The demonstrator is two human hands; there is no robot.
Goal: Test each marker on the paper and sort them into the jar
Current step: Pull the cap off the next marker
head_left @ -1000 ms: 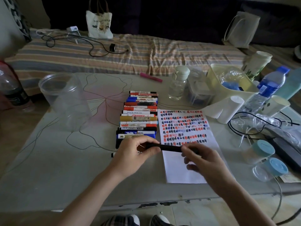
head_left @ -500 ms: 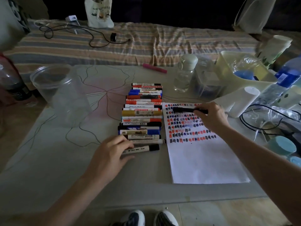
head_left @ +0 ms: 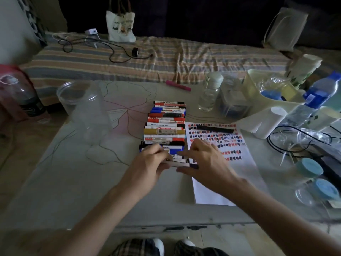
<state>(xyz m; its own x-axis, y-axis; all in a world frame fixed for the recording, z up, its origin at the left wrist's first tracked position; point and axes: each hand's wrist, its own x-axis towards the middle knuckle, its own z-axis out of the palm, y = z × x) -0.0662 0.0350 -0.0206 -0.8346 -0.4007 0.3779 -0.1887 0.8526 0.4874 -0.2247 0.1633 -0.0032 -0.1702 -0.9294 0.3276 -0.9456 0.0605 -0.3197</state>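
A row of several markers (head_left: pixel 165 126) lies side by side at the table's middle. Right of it is the white paper (head_left: pixel 238 163), its upper half covered with red, blue and black test marks. A black marker (head_left: pixel 215 129) lies loose across the top of the paper. My left hand (head_left: pixel 147 163) pinches the body of a white marker with a dark cap (head_left: pixel 181 164) at the near end of the row. My right hand (head_left: pixel 204 163) has thumb and fingers around that marker's capped end. The clear plastic jar (head_left: pixel 83 108) stands at the left.
A pink marker (head_left: pixel 178 85) lies at the table's far edge. Right of the paper: a small clear bottle (head_left: pixel 210 91), a paper roll (head_left: pixel 267 121), a pale tub (head_left: pixel 258 89), a water bottle (head_left: pixel 313 100), black cables, two blue-lidded jars (head_left: pixel 311 169).
My right hand laid the black marker on the top of the paper and came back to the row's near end. Both hands now hold a white marker there.
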